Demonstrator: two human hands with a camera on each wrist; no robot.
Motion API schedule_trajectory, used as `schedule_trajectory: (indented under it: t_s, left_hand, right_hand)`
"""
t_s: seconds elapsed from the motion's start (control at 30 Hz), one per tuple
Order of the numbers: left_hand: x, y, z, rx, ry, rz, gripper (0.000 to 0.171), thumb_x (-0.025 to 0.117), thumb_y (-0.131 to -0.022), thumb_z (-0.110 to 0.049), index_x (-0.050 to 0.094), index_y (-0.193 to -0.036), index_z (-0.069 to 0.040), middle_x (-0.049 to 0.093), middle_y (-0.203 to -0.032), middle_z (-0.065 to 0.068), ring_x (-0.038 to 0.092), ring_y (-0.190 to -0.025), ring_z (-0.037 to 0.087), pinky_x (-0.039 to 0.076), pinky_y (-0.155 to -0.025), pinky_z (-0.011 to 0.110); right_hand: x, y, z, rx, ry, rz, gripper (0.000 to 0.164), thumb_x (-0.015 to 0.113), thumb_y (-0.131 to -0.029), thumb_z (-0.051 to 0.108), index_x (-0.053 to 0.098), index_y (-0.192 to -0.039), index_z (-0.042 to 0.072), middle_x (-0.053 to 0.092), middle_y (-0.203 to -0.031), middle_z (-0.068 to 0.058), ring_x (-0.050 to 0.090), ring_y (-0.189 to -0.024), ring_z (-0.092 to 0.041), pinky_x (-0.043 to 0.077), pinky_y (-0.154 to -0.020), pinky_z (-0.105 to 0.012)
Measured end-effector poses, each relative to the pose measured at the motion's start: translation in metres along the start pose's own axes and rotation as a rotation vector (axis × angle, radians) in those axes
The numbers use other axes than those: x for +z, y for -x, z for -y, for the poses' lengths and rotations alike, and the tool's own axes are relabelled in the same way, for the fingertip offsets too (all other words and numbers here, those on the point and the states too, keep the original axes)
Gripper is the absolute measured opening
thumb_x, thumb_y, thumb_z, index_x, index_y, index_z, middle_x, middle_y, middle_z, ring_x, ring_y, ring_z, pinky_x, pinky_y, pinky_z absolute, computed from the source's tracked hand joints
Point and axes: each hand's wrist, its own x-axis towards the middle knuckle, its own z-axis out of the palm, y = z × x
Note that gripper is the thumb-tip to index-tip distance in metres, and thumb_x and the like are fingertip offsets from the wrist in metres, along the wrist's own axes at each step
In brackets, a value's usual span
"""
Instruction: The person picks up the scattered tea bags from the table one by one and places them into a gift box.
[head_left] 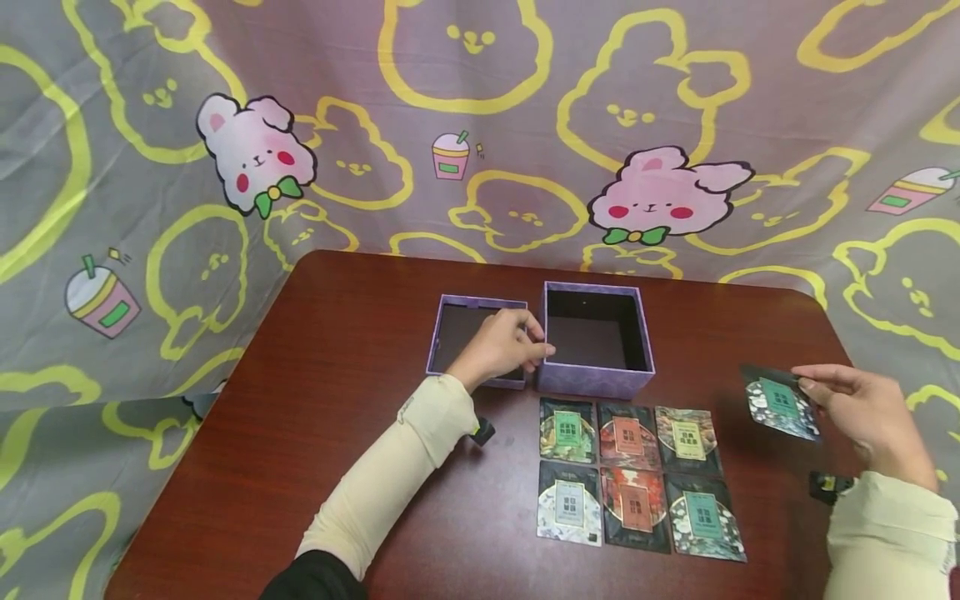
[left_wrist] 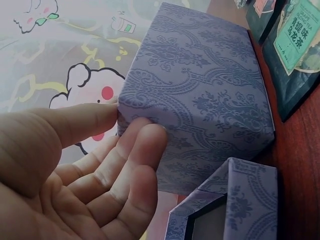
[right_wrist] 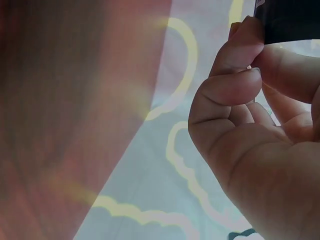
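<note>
My left hand (head_left: 504,343) is at the left wall of a deep purple patterned box (head_left: 596,383). In the left wrist view its thumb reaches over the rim of the box (left_wrist: 195,75), with curled fingers against the outer wall. Out to the right, my right hand (head_left: 873,412) pinches a dark tea sachet (head_left: 782,402) with a teal label by its edge, raised above the table. The right wrist view catches only a black corner of that sachet (right_wrist: 290,22) between thumb and fingers.
A shallow purple box lid (head_left: 457,337) lies left of the deep box, partly behind my left hand. In front of the box, several tea sachets (head_left: 628,435) lie in two rows on the brown table (head_left: 300,433). A patterned curtain (head_left: 495,75) hangs behind the table.
</note>
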Motion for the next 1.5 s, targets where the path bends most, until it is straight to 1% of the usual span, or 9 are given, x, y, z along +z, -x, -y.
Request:
schedule_trajectory:
  t_s: [0.3, 0.43, 0.57, 0.63, 0.8, 1.0, 1.17, 1.33, 1.5]
  left_hand:
    - [-0.001, 0.000, -0.002, 0.000, -0.019, 0.007, 0.023, 0.079, -0.090, -0.016, 0.060, -0.095, -0.004, 0.071, -0.071, 0.005, 0.071, -0.073, 0.037, 0.060, -0.071, 0.049]
    - [-0.001, 0.000, -0.002, -0.002, -0.009, 0.010, 0.023, 0.079, -0.090, -0.016, 0.061, -0.095, -0.004, 0.071, -0.071, 0.005, 0.071, -0.074, 0.038, 0.059, -0.072, 0.052]
    - [0.000, 0.001, -0.001, -0.012, -0.015, -0.006, 0.022, 0.080, -0.089, -0.016, 0.061, -0.095, -0.005, 0.071, -0.071, 0.005, 0.072, -0.071, 0.035, 0.059, -0.071, 0.049]
    - [0.001, 0.001, 0.000, -0.017, -0.016, -0.010, 0.022, 0.080, -0.089, -0.016, 0.061, -0.095, -0.005, 0.071, -0.071, 0.005, 0.072, -0.070, 0.034, 0.060, -0.070, 0.047]
    - [0.003, -0.001, 0.001, -0.003, 0.002, 0.004, 0.022, 0.080, -0.089, -0.016, 0.061, -0.095, -0.005, 0.071, -0.071, 0.005, 0.072, -0.071, 0.035, 0.060, -0.071, 0.049]
    - [0.002, -0.002, 0.000, -0.001, -0.005, -0.006, 0.021, 0.080, -0.089, -0.015, 0.061, -0.094, -0.005, 0.071, -0.069, 0.005, 0.072, -0.071, 0.037, 0.060, -0.069, 0.047]
    - [0.004, -0.003, 0.001, -0.002, 0.013, 0.009, 0.022, 0.079, -0.089, -0.014, 0.061, -0.095, -0.004, 0.071, -0.071, 0.006, 0.072, -0.072, 0.037, 0.059, -0.072, 0.053]
    - [0.001, -0.003, 0.000, -0.002, -0.012, -0.009, 0.022, 0.080, -0.089, -0.014, 0.061, -0.094, -0.004, 0.071, -0.071, 0.005, 0.072, -0.070, 0.034, 0.060, -0.071, 0.050]
    - [-0.001, -0.003, -0.001, -0.013, -0.014, -0.004, 0.022, 0.079, -0.089, -0.015, 0.061, -0.095, -0.004, 0.071, -0.071, 0.005, 0.071, -0.067, 0.028, 0.060, -0.070, 0.048]
  right_hand:
    - [0.005, -0.010, 0.032, -0.046, -0.037, -0.009, 0.037, 0.055, -0.105, 0.026, 0.061, -0.129, -0.001, 0.055, -0.085, 0.032, 0.058, -0.072, -0.010, 0.052, -0.058, -0.028]
    - [0.008, -0.013, 0.046, -0.063, -0.051, 0.007, 0.038, 0.056, -0.105, 0.029, 0.062, -0.130, 0.001, 0.059, -0.091, 0.023, 0.059, -0.075, -0.014, 0.052, -0.059, -0.030]
    - [0.016, -0.018, 0.059, -0.080, -0.068, 0.024, 0.039, 0.055, -0.105, 0.031, 0.062, -0.132, 0.004, 0.062, -0.101, 0.011, 0.059, -0.080, -0.018, 0.053, -0.062, -0.031]
    - [0.020, -0.021, 0.064, -0.086, -0.084, 0.035, 0.040, 0.055, -0.105, 0.031, 0.061, -0.134, 0.004, 0.062, -0.104, 0.008, 0.059, -0.082, -0.019, 0.053, -0.064, -0.031]
    - [0.025, -0.025, 0.076, -0.092, -0.098, 0.028, 0.039, 0.055, -0.105, 0.029, 0.061, -0.135, 0.005, 0.062, -0.106, 0.008, 0.057, -0.086, -0.019, 0.054, -0.067, -0.031]
    - [0.035, -0.031, 0.097, -0.126, -0.164, 0.018, 0.034, 0.058, -0.104, 0.024, 0.064, -0.130, 0.002, 0.064, -0.099, 0.011, 0.059, -0.080, -0.016, 0.053, -0.064, -0.029]
    - [0.043, -0.033, 0.111, -0.138, -0.194, 0.025, 0.031, 0.058, -0.104, 0.020, 0.065, -0.129, 0.002, 0.064, -0.100, 0.009, 0.058, -0.079, -0.016, 0.054, -0.064, -0.028]
    - [0.055, -0.036, 0.132, -0.164, -0.239, 0.034, 0.029, 0.060, -0.103, 0.016, 0.067, -0.126, 0.001, 0.066, -0.097, 0.006, 0.057, -0.076, -0.016, 0.053, -0.062, -0.028]
    - [0.071, -0.040, 0.154, -0.196, -0.259, 0.066, 0.027, 0.060, -0.102, 0.014, 0.068, -0.126, 0.001, 0.063, -0.109, -0.007, 0.057, -0.077, -0.017, 0.054, -0.065, -0.030]
